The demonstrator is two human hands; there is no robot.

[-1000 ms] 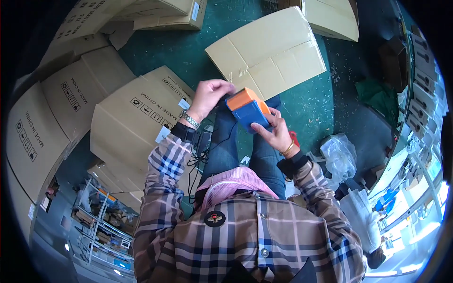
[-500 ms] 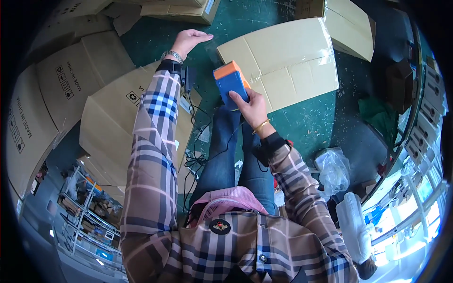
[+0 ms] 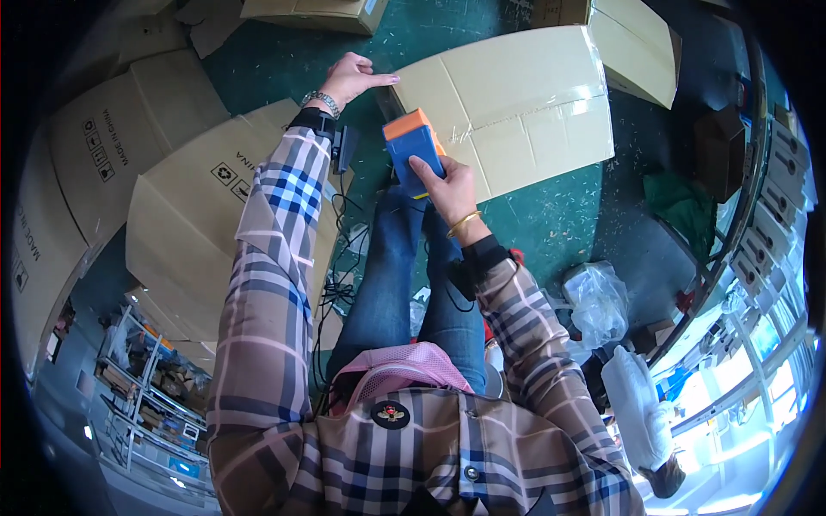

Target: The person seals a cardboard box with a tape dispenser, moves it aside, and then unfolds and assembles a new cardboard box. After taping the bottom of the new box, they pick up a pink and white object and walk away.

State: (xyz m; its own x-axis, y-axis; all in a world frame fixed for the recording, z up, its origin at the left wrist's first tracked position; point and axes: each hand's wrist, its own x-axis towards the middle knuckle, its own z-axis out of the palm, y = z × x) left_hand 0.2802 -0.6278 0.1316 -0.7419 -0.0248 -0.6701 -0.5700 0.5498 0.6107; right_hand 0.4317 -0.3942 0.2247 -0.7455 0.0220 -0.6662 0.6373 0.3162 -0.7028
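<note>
My right hand [image 3: 449,191] grips a blue and orange tape dispenser [image 3: 411,153], thumb across its blue side, at the left edge of a cardboard box [image 3: 516,90]. From the dispenser's top a faint clear strip of packing tape [image 3: 390,103] runs up toward my left hand [image 3: 351,79]. That hand is closed, its fingers curled and one digit reaching right to the box's far left corner; it seems to hold the tape's end, though the grip itself is hard to see. Clear tape crosses the box's right part along a seam.
Large cardboard cartons [image 3: 228,193] stand close on my left, with another [image 3: 641,52] beyond the box to the right. Black cables [image 3: 337,292] trail beside my left leg. Crumpled clear plastic [image 3: 596,305] lies on the green floor [image 3: 551,224], among scattered scraps. Metal shelving [image 3: 138,378] stands lower left.
My left hand has shifted slightly right and its fingers have curled more, its tip now at the box corner. The dispenser in my right hand has moved slightly left.
</note>
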